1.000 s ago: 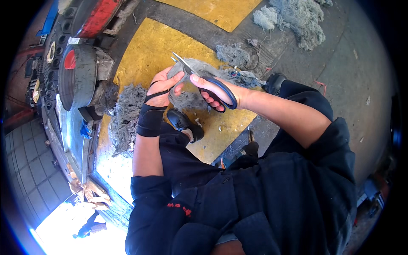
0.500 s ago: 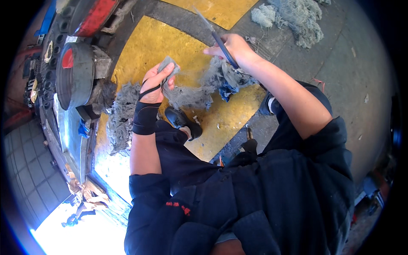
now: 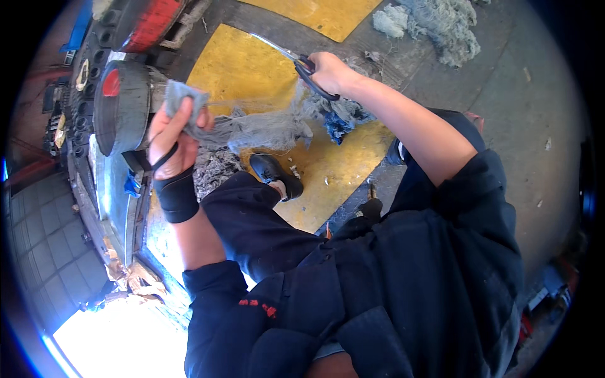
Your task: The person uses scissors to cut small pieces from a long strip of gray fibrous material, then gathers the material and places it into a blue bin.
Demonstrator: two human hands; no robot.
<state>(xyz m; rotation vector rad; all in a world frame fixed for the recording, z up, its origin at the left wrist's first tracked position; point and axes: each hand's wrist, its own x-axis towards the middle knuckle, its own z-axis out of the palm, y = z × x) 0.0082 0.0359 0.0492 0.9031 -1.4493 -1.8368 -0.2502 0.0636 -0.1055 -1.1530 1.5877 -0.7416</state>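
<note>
My left hand (image 3: 170,142), with a black wrist wrap, is closed on one end of a tangle of grey waste yarn (image 3: 258,131); a folded grey wad (image 3: 184,96) sticks up past the fingers. From there the loose strands stretch rightward to a darker clump with a blue piece (image 3: 338,128) in it, below my right hand (image 3: 337,74). That hand grips dark-handled scissors (image 3: 288,53), their blades pointing to the far left above the yarn. Whether its fingers also catch some strands cannot be made out.
Yellow floor panels (image 3: 233,69) lie under the yarn. A second grey heap (image 3: 217,169) rests beside my left forearm, and a larger pale heap (image 3: 441,28) lies at the far right. On the left stand a round dark drum (image 3: 121,120) and a red-faced one (image 3: 148,25).
My left hand has moved left with the yarn end, and the strands are stretched out longer. The scissors have turned in my right hand, so the blades point more to the left.
</note>
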